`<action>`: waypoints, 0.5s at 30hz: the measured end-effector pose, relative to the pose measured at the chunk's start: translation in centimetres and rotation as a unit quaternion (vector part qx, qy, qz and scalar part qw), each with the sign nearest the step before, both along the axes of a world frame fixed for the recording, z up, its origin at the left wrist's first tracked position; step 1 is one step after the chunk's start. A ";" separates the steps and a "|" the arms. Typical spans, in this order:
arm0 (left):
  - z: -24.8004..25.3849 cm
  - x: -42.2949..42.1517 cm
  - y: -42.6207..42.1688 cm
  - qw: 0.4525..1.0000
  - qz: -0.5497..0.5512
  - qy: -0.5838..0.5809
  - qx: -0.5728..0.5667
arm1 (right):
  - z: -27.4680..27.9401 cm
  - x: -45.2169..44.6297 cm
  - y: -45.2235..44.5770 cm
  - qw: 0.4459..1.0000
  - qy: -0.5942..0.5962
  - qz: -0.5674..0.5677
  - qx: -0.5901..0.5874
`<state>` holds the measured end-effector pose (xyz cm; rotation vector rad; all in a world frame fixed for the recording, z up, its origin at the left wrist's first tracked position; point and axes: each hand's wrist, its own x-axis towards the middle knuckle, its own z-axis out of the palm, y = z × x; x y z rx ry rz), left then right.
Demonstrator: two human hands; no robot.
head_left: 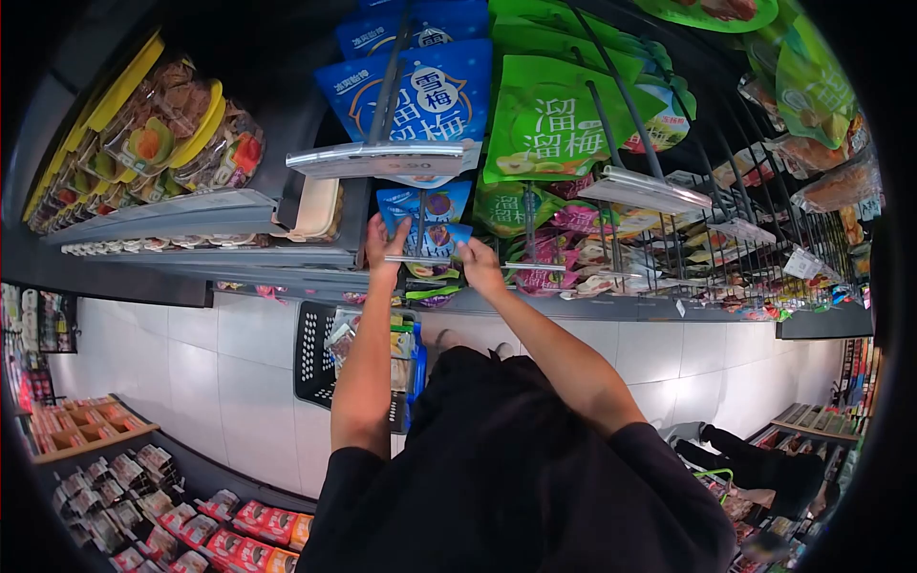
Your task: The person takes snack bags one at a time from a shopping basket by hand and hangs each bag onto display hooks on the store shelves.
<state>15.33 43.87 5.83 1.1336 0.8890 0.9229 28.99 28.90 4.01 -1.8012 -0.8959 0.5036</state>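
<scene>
Small blue snack bags (441, 237) hang on a metal hook at the lower part of the rack. My left hand (383, 243) is closed at the left edge of the front bag, fingers partly behind it. At the bag's right corner, my right hand (481, 265) pinches the edge between thumb and fingers. A clear price-tag strip (420, 260) at the hook's end crosses between both hands. Larger blue plum bags (411, 95) hang above, behind a wide price holder (374, 162). To their right hang big green plum bags (554, 119).
A black shopping basket (313, 355) with packaged goods stands on the tiled floor (250, 368) below my left forearm. Yellow-lidded tubs (158, 134) fill the left shelf. Several hooks with price holders (645, 189) jut out at right. Another person (764, 468) is at lower right.
</scene>
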 end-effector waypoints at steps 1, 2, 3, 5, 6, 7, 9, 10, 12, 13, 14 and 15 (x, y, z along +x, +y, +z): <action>0.0 0.0 0.4 1.000 -0.005 0.020 0.006 | 0.2 0.4 0.3 0.999 -0.020 0.002 -0.024; -0.2 -0.1 0.6 0.999 -0.009 0.041 0.012 | 0.3 0.9 0.6 0.998 -0.040 0.004 -0.049; 0.0 -0.1 0.6 0.999 -0.011 0.041 0.003 | 0.4 1.2 0.9 0.995 -0.059 0.007 -0.075; 0.9 0.1 0.5 0.999 -0.010 0.039 -0.017 | -0.7 1.6 1.5 0.996 -0.045 -0.008 -0.078; 0.8 0.0 0.4 0.999 -0.013 0.043 -0.018 | -0.6 1.5 1.7 0.995 -0.027 -0.014 -0.091; 0.3 -0.1 0.4 0.999 -0.007 0.046 -0.001 | -0.6 1.4 1.8 0.994 -0.008 -0.020 -0.103; -0.5 -0.4 0.0 0.998 0.003 0.054 0.032 | -0.4 1.1 1.6 0.993 -0.004 -0.024 -0.112; -1.0 -0.8 -0.5 0.999 0.000 0.027 0.037 | -0.2 1.0 1.4 0.993 -0.026 -0.026 -0.109; -2.2 -2.0 -2.3 0.985 0.079 0.110 0.104 | 1.1 0.6 0.8 0.995 0.017 -0.020 -0.096; -2.7 -2.9 -3.6 0.972 0.118 0.151 0.137 | -0.2 0.4 0.5 0.998 0.015 -0.037 -0.056; 0.7 -4.4 -5.3 0.984 0.075 0.144 0.079 | -2.7 0.1 0.1 0.998 0.014 -0.055 -0.016; -0.5 -6.0 -6.9 0.977 0.091 0.172 0.083 | -4.2 -0.1 -0.6 0.997 0.014 -0.074 0.024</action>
